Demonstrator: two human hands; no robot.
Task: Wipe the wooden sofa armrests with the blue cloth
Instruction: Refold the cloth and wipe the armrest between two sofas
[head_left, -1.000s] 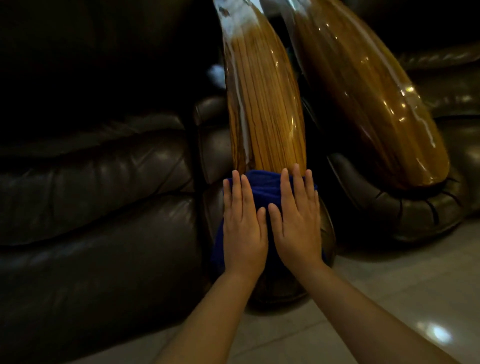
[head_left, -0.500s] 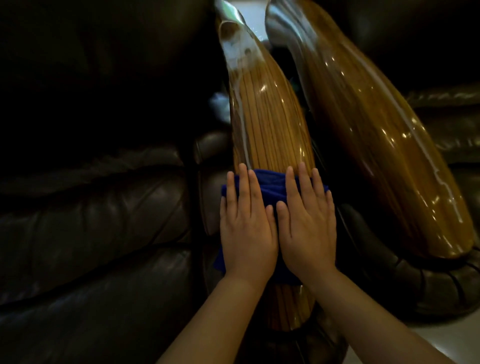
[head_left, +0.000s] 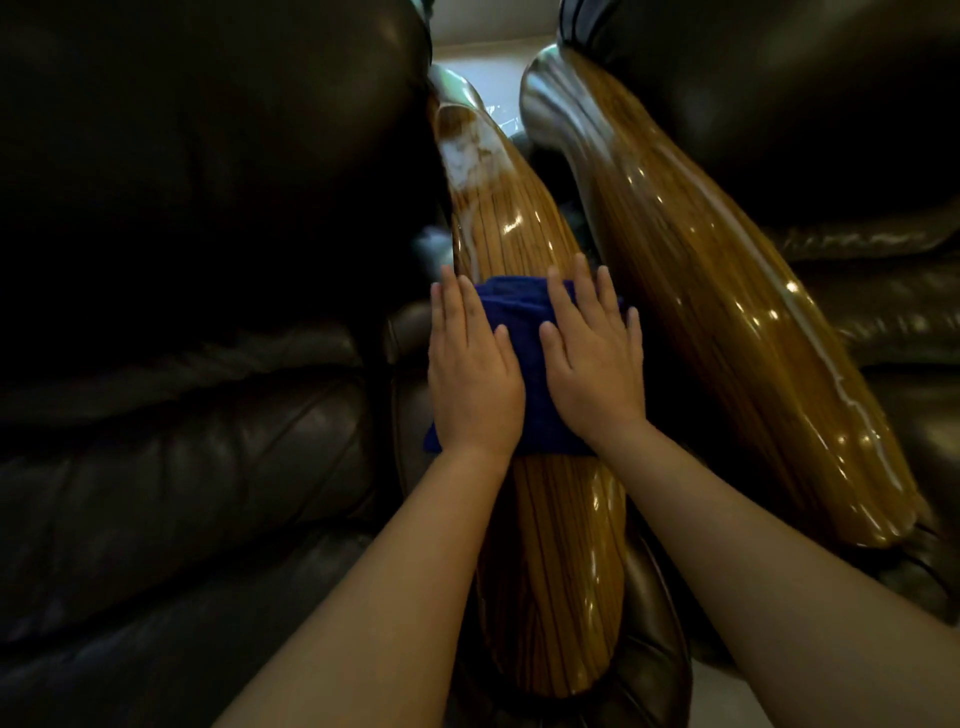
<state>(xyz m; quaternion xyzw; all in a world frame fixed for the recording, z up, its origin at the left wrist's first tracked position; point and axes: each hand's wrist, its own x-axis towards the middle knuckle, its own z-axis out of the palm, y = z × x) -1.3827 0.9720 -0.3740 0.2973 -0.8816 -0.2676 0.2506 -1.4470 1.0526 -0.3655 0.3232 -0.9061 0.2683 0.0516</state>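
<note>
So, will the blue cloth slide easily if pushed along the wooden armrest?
Probably yes: the armrest looks glossy. The cloth looks soft and bunched, so it may wrinkle unless both hands, left and right, press it flat.

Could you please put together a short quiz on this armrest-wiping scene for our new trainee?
1. True or false: both hands press flat on the blue cloth.
2. Which armrest is under the cloth: A) the left armrest, B) the right armrest?
3. Fill in: the sofa upholstery is dark ____.

Key: 1. True: left hand and right hand lie open, side by side, on the cloth. 2. A. 3. leather.
</note>
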